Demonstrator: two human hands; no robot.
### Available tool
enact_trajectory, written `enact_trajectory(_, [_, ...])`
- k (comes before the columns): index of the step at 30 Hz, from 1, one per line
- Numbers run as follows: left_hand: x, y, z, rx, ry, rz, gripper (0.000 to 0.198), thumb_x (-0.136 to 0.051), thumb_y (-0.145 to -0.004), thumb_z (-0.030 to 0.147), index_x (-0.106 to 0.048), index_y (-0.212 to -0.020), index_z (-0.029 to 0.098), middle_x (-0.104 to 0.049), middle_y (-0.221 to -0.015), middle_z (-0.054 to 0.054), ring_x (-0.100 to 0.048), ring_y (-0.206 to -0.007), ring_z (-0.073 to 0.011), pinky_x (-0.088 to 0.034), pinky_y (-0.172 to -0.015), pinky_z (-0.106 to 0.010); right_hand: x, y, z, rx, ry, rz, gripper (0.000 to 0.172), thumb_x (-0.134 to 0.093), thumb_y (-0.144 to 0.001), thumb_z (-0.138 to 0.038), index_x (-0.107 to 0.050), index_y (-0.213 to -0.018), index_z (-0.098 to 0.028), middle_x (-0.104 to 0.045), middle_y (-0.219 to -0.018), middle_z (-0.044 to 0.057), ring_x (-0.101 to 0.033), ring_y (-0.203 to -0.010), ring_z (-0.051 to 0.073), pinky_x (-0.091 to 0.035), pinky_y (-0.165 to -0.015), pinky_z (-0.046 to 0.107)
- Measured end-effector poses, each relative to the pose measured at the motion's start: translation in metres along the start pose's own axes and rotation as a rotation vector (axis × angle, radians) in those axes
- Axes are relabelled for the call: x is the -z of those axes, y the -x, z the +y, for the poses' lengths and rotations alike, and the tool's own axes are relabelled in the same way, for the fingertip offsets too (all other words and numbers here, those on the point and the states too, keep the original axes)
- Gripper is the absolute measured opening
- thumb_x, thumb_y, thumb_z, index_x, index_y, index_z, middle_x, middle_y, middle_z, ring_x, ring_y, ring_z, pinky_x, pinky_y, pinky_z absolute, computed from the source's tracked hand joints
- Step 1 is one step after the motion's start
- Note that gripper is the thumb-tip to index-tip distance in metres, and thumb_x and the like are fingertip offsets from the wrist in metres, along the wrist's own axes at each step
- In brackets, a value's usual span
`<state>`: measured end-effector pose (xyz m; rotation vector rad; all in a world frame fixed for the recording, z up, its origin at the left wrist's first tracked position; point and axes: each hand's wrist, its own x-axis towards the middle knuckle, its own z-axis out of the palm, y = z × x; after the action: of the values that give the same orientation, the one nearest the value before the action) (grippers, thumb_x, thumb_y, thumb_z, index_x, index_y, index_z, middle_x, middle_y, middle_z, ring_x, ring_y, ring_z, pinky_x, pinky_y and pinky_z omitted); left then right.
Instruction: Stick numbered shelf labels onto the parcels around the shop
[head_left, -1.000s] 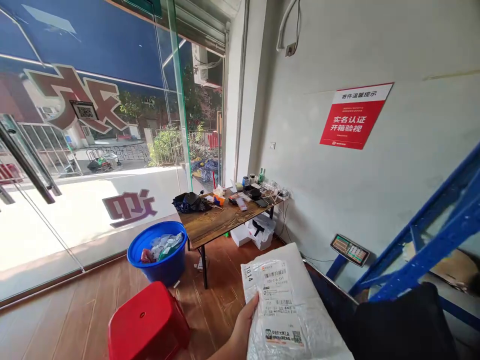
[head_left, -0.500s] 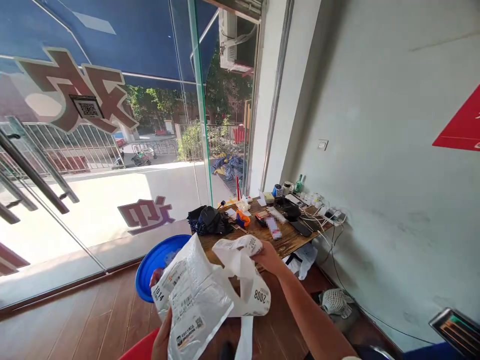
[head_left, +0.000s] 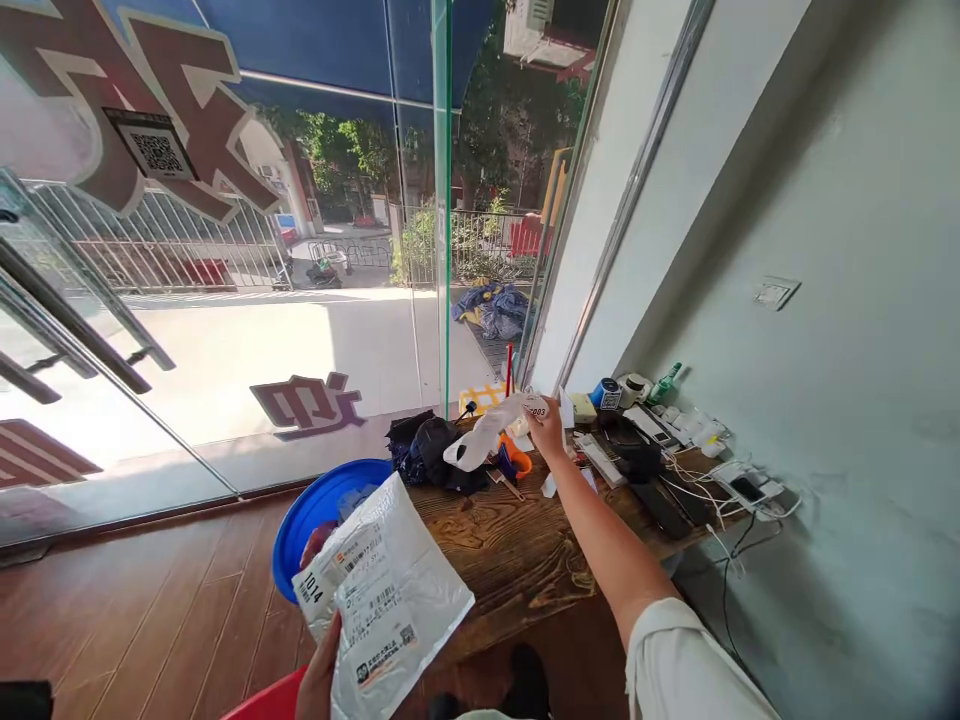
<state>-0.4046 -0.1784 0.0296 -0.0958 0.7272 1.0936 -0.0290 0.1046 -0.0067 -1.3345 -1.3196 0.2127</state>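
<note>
My left hand (head_left: 319, 680) grips the lower edge of a white plastic mailer parcel (head_left: 386, 595) with printed labels and the number 1014, held low in front of me. My right hand (head_left: 547, 425) is stretched out over the wooden table (head_left: 517, 550) and is closed on a second, crumpled white mailer bag (head_left: 487, 435), held above the table's far end. Just beneath that bag lie a black bundle of cloth (head_left: 427, 450) and an orange tape dispenser (head_left: 514, 462).
A blue plastic tub (head_left: 315, 515) stands on the wood floor left of the table. Phones, chargers, a power strip (head_left: 720, 470) and small bottles crowd the table along the grey wall. Glass doors (head_left: 225, 300) close off the left. A red stool (head_left: 262, 705) edge shows below.
I have stepped closer to the table. My right hand has carried the crumpled white bag away from the parcel and out over the far end of the table.
</note>
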Motion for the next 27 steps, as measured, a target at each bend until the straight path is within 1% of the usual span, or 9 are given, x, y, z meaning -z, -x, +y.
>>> enact_trajectory(2, [-0.014,-0.008,-0.016,-0.022,0.014,0.006,0.058,-0.048,-0.09,0.055,-0.046,-0.141,0.027,-0.066,-0.125,-0.01,-0.059,-0.117,-0.0335,-0.047,-0.098,-0.055,-0.009,-0.021,0.031,-0.041,0.004,-0.045,0.037,-0.057,-0.081,-0.045,-0.06,-0.104,-0.015,-0.059,-0.11,0.013,-0.056,-0.106,0.026,-0.045,-0.096,0.045])
enact_trajectory(5, [-0.041,-0.024,-0.051,-0.058,0.034,0.023,0.046,-0.053,-0.091,0.048,-0.053,-0.13,0.025,-0.056,-0.134,-0.01,-0.055,-0.117,-0.0283,-0.047,-0.097,-0.052,-0.013,-0.051,0.077,-0.101,0.009,-0.18,0.046,-0.063,-0.076,-0.048,-0.06,-0.107,-0.014,-0.062,-0.108,0.012,-0.059,-0.1,0.024,-0.048,-0.089,0.042])
enact_trajectory(9, [-0.079,-0.052,-0.106,-0.108,0.061,0.074,0.036,-0.056,-0.091,0.039,-0.056,-0.124,0.024,-0.056,-0.131,-0.009,-0.056,-0.114,-0.0263,-0.05,-0.093,-0.048,0.009,-0.067,0.147,-0.219,0.045,-0.331,0.054,-0.071,-0.065,-0.044,-0.06,-0.11,-0.015,-0.065,-0.11,0.011,-0.063,-0.091,0.021,-0.051,-0.08,0.036])
enact_trajectory(12, [-0.103,-0.073,-0.144,-0.132,0.08,0.12,0.037,-0.055,-0.091,0.041,-0.056,-0.125,0.025,-0.054,-0.134,-0.009,-0.054,-0.117,-0.0263,-0.047,-0.097,-0.049,0.055,-0.038,0.198,-0.355,0.144,-0.313,0.055,-0.063,-0.069,-0.044,-0.057,-0.115,-0.013,-0.063,-0.116,0.015,-0.063,-0.092,0.023,-0.05,-0.085,0.038])
enact_trajectory(15, [-0.12,-0.091,-0.175,-0.158,0.104,0.158,0.04,-0.052,-0.092,0.045,-0.055,-0.127,0.026,-0.051,-0.139,-0.01,-0.051,-0.123,-0.026,-0.041,-0.104,-0.05,0.113,0.023,0.233,-0.524,0.325,-0.218,0.07,-0.064,-0.064,-0.044,-0.051,-0.12,-0.005,-0.057,-0.12,0.028,-0.054,-0.114,0.037,-0.04,-0.098,0.05])
enact_trajectory(18, [-0.132,-0.106,-0.198,-0.194,0.133,0.178,0.057,-0.045,-0.09,0.058,-0.048,-0.138,0.027,-0.051,-0.143,-0.01,-0.048,-0.129,-0.0292,-0.035,-0.109,-0.055,0.158,0.088,0.252,-0.679,0.47,-0.183,0.092,-0.073,-0.05,-0.047,-0.044,-0.123,0.001,-0.051,-0.119,0.04,-0.049,-0.115,0.051,-0.036,-0.094,0.062])
enact_trajectory(20, [-0.138,-0.115,-0.21,-0.22,0.151,0.181,0.064,-0.037,-0.088,0.064,-0.039,-0.145,0.034,-0.056,-0.14,-0.005,-0.046,-0.132,-0.0319,-0.036,-0.109,-0.057,0.172,0.115,0.26,-0.738,0.544,-0.207,0.091,-0.077,-0.046,-0.049,-0.047,-0.121,-0.009,-0.055,-0.117,0.034,-0.053,-0.111,0.049,-0.042,-0.088,0.059])
enact_trajectory(22, [-0.142,-0.122,-0.218,-0.243,0.166,0.179,0.063,-0.031,-0.088,0.064,-0.031,-0.147,0.04,-0.061,-0.134,0.0,-0.048,-0.131,-0.0319,-0.041,-0.106,-0.054,0.176,0.124,0.268,-0.753,0.582,-0.24,0.086,-0.078,-0.044,-0.05,-0.048,-0.118,-0.015,-0.058,-0.115,0.03,-0.057,-0.107,0.047,-0.046,-0.082,0.055])
enact_trajectory(27, [-0.136,-0.133,-0.228,-0.29,0.192,0.155,0.06,-0.025,-0.092,0.057,-0.027,-0.149,0.037,-0.066,-0.126,-0.002,-0.054,-0.125,-0.0298,-0.043,-0.106,-0.05,0.178,0.107,0.288,-0.758,0.452,-0.354,0.075,-0.077,-0.044,-0.047,-0.048,-0.105,-0.016,-0.063,-0.103,0.025,-0.062,-0.097,0.045,-0.049,-0.077,0.053])
